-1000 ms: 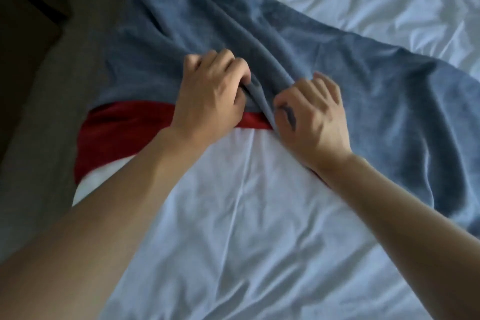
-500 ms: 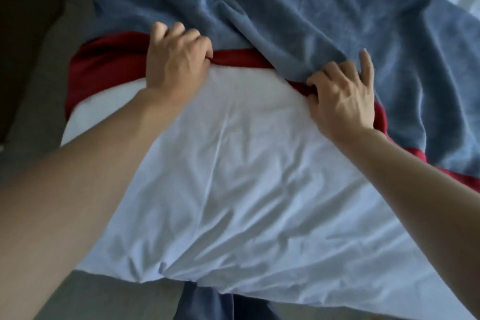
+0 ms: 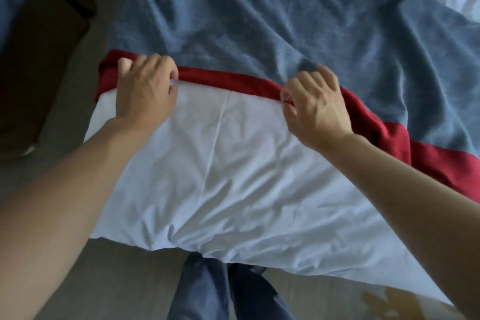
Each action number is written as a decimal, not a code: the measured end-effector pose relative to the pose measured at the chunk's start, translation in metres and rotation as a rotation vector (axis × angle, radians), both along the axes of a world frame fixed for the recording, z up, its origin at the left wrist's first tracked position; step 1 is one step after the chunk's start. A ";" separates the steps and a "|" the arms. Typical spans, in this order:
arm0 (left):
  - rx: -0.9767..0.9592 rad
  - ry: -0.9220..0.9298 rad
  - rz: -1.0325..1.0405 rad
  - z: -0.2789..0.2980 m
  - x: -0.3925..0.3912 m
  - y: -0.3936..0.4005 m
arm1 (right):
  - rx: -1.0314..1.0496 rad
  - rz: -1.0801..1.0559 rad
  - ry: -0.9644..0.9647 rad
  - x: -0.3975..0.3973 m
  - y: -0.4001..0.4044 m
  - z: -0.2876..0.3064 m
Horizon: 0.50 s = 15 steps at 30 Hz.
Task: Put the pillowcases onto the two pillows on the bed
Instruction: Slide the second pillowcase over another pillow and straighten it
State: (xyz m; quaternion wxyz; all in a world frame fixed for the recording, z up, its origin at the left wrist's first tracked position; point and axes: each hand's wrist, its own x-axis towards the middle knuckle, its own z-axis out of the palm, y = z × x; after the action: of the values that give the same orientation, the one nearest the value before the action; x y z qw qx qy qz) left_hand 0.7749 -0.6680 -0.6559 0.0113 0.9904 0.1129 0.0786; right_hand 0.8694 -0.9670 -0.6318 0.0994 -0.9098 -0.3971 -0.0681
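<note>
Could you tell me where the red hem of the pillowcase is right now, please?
In the head view the red hem crosses the middle of the frame, between the blue pillowcase beyond it and the white pillow in front, gripped by the left hand and right hand.

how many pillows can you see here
1: the white fabric pillow under both hands, its far end inside the blue pillowcase with a red band. The second pillow is out of view.
</note>
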 end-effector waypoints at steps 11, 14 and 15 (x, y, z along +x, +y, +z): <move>0.034 0.035 -0.086 -0.020 0.002 0.026 | -0.245 -0.166 -0.007 -0.016 0.026 -0.034; 0.043 0.016 -0.123 -0.024 0.014 0.037 | -0.258 -0.241 -0.034 -0.011 0.038 -0.042; 0.049 0.006 -0.135 -0.026 0.018 0.040 | -0.255 -0.267 -0.046 -0.008 0.042 -0.045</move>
State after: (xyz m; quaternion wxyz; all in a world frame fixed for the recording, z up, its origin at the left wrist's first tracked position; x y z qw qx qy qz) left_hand 0.7925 -0.6283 -0.6820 -0.0078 0.9960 0.0437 0.0776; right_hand 0.8611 -0.9253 -0.6763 -0.0357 -0.9579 -0.2804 -0.0505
